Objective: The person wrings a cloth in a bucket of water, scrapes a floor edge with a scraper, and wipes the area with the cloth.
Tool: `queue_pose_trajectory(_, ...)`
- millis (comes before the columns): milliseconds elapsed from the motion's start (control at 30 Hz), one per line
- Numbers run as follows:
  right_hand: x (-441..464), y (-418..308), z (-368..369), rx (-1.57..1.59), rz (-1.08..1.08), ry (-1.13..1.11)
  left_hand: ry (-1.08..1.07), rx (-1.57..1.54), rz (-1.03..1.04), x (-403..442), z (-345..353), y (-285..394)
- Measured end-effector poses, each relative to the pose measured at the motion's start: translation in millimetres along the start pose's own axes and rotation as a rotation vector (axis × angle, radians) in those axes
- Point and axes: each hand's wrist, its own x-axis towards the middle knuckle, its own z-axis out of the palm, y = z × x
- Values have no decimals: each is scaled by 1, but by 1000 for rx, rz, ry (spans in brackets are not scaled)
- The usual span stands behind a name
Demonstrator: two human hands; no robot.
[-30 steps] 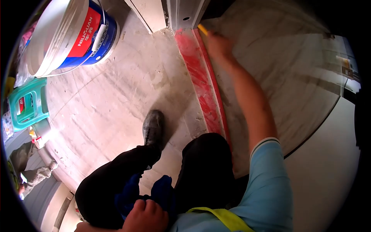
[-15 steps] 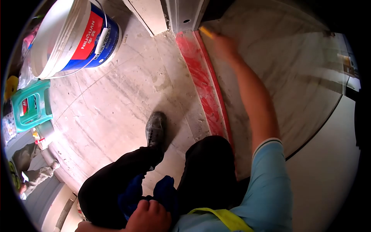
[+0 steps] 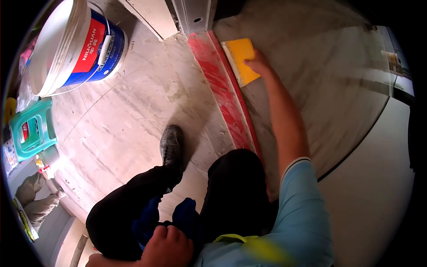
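Note:
My right hand (image 3: 260, 63) grips a flat yellow scraper (image 3: 241, 58) by its right side, thumb across its face. The scraper's pale straight edge lies along the red raised strip (image 3: 231, 80) bordering a red-smeared band (image 3: 218, 89) on the floor. My left hand (image 3: 168, 248) is in my lap with its fingers curled over a dark blue cloth (image 3: 184, 216); the fingertips are hidden.
A white, red and blue bucket (image 3: 84, 49) stands at upper left. Below it is a teal plastic stool (image 3: 33, 129). A metal door frame (image 3: 191, 18) rises at the band's far end. My dusty shoe (image 3: 172, 144) is on the tiles.
My right hand has come back toward me and slightly right along the strip. The scraper, seen edge-on and blurred before, now shows its broad face. My left hand stays put.

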Motion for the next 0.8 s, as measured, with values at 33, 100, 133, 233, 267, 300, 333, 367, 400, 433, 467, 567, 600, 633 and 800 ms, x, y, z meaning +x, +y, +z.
queue_pose_trajectory(33,-14,-21,-7,9,-63,-32,-2,13,8,1,-1,1)
queue_pose_trajectory(100,-45,-58,-14,55,-208,-97,1,26,25,3,-2,3)
queue_pose_trajectory(133,-70,-79,-16,95,-287,-135,0,23,34,4,-1,4)
queue_pose_trajectory(233,-121,-101,-29,-77,-263,61,10,23,43,6,-3,9)
queue_pose_trajectory(267,-123,-84,-28,-13,-181,158,16,22,38,6,-4,11)
queue_pose_trajectory(300,-122,-60,-30,7,-147,205,27,32,38,5,-4,12)
queue_pose_trajectory(333,-120,-33,-36,26,-115,251,40,41,37,6,-3,12)
queue_pose_trajectory(367,-122,-11,-39,-1,-55,242,47,47,42,7,-2,14)
queue_pose_trajectory(400,-130,5,-38,-66,4,222,34,50,47,6,1,16)
queue_pose_trajectory(433,-135,18,-37,-129,59,204,24,56,49,7,4,18)
queue_pose_trajectory(467,-136,33,-33,-192,112,188,16,65,50,8,5,19)
queue_pose_trajectory(567,-152,37,4,-152,65,136,-9,50,65,10,7,25)
queue_pose_trajectory(600,-157,28,3,-85,51,119,-3,56,94,13,8,25)
queue_pose_trajectory(633,-164,24,-3,15,28,72,1,63,126,17,10,26)
queue_pose_trajectory(800,-212,44,-33,68,33,197,-50,81,176,28,3,31)
